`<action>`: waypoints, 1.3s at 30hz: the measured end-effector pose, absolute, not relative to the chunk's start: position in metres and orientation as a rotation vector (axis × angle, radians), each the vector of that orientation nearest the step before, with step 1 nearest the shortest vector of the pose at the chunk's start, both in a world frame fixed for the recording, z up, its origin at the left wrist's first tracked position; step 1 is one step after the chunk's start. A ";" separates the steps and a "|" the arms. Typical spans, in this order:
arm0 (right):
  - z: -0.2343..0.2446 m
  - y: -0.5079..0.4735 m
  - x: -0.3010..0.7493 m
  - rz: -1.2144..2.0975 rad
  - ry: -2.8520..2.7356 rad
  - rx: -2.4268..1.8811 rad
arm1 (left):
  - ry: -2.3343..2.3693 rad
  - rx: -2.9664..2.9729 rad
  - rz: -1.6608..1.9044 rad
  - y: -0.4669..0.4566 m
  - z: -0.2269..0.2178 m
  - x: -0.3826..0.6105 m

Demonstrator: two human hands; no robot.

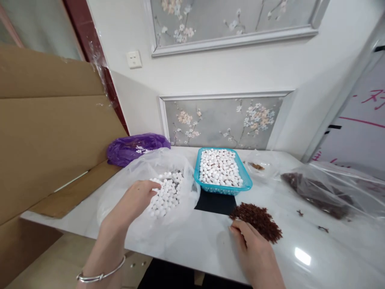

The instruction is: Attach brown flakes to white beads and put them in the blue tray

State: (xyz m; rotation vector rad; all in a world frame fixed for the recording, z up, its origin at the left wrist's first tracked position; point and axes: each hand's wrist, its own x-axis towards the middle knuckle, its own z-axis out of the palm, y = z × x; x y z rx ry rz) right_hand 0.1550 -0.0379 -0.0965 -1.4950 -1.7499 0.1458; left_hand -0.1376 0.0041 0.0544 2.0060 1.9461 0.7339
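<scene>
My left hand [135, 200] reaches into a clear plastic bag [141, 168] and its fingers curl among the small white balls [167, 194] heaped inside. A silver bangle is on that wrist. My right hand [254, 251] rests on the white table [315, 257], fingertips pressed together at the near edge of a pile of reddish-brown dried bits [258, 220]. What the fingers pinch, if anything, is hidden. Behind the pile a blue plastic basket [224, 188] full of white balls sits on a black flat pad [215, 202].
A purple bag [135, 148] holding some white balls lies at the back left. A large clear bag of dark reddish-brown material [325, 194] lies at the right, with a few stray bits near it. Big cardboard sheets [51, 132] lean at the left.
</scene>
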 end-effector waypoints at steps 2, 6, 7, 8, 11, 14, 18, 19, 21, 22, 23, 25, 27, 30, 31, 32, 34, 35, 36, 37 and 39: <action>-0.098 -0.038 0.155 0.142 -1.750 -1.502 | 2.003 1.985 0.658 0.008 0.044 -0.154; -0.101 -0.035 0.157 0.122 -1.753 -1.474 | 1.990 2.006 0.600 0.013 0.027 -0.156; -0.101 -0.035 0.157 0.118 -1.755 -1.465 | 1.978 2.018 0.608 0.014 0.025 -0.153; -0.102 -0.034 0.158 0.115 -1.756 -1.460 | 1.971 2.029 0.625 0.014 0.025 -0.150; -0.102 -0.035 0.158 0.129 -1.754 -1.453 | 1.969 2.058 0.702 0.010 0.033 -0.139; -0.099 -0.038 0.157 0.194 -1.707 -1.464 | 1.861 1.980 0.893 -0.003 0.042 -0.117; -0.090 -0.042 0.156 0.366 -1.634 -1.451 | 1.195 1.364 1.124 -0.028 0.034 -0.063; -0.087 -0.042 0.156 0.404 -1.611 -1.444 | 1.053 1.187 1.097 -0.032 0.027 -0.049; -0.081 -0.043 0.156 0.449 -1.582 -1.441 | 0.891 0.876 1.046 -0.038 0.012 -0.026; -0.078 -0.044 0.156 0.480 -1.566 -1.433 | 0.852 0.750 1.033 -0.038 0.003 -0.017; -0.075 -0.045 0.156 0.528 -1.542 -1.421 | 0.828 0.654 1.027 -0.038 -0.005 -0.010; -0.070 -0.049 0.153 0.700 -1.445 -1.356 | 0.801 0.534 1.019 -0.034 -0.018 -0.001; -0.064 -0.055 0.149 0.890 -1.294 -1.269 | 0.776 0.494 1.004 -0.030 -0.028 0.003; -0.055 -0.061 0.141 1.013 -1.140 -1.172 | 0.715 0.536 0.999 -0.028 -0.035 0.005; -0.052 -0.062 0.138 1.015 -1.130 -1.160 | 0.690 0.564 1.004 -0.029 -0.036 0.005; -0.050 -0.062 0.135 1.008 -1.139 -1.156 | 0.670 0.587 1.009 -0.030 -0.037 0.006; -0.046 -0.060 0.131 0.984 -1.181 -1.140 | 0.646 0.603 1.019 -0.032 -0.038 0.006; -0.044 -0.060 0.129 0.975 -1.195 -1.123 | 0.642 0.600 1.024 -0.032 -0.038 0.006; -0.043 -0.059 0.127 0.972 -1.202 -1.101 | 0.638 0.597 1.032 -0.033 -0.038 0.006; -0.043 -0.059 0.125 0.969 -1.202 -1.076 | 0.634 0.598 1.040 -0.033 -0.038 0.007; -0.042 -0.059 0.122 0.951 -1.195 -1.047 | 0.628 0.613 1.057 -0.033 -0.039 0.007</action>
